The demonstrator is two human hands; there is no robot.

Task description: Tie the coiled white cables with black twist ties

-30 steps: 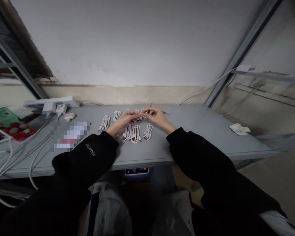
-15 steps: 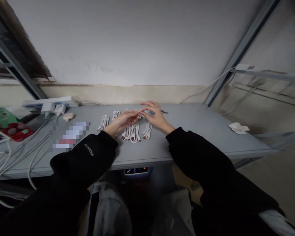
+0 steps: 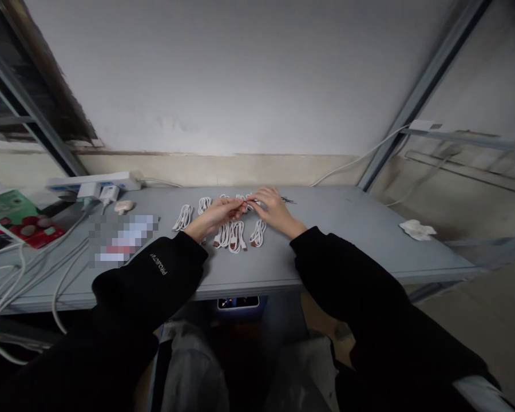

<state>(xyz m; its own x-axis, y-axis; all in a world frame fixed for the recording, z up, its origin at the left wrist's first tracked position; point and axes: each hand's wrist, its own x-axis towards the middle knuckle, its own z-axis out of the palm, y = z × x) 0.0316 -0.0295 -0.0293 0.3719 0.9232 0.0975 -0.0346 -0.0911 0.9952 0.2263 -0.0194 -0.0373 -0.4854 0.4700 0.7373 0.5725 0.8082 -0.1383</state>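
My left hand [image 3: 221, 213] and my right hand [image 3: 273, 209] meet fingertip to fingertip above the grey table [image 3: 347, 240]. Both are closed in a pinch, and what lies between the fingertips is too small to name. Just in front of them lie coiled white cables [image 3: 237, 236], with a single white coil [image 3: 257, 233] to their right. Two more coils, one white coil [image 3: 182, 218] and another white coil [image 3: 205, 205], rest to the left of my left hand. Behind the hands more coils are partly hidden. Thin black strips [image 3: 288, 200] lie beyond my right hand.
At the left are a white power strip [image 3: 129, 181] with plugged-in chargers, a small pale case [image 3: 123, 206], a blurred-out flat object [image 3: 126, 237], a red and green package [image 3: 34, 226] and loose cables. A crumpled white tissue [image 3: 418, 230] lies at the right.
The raised fingers of my right hand have come down and closed toward my left fingertips. The view has shifted slightly.
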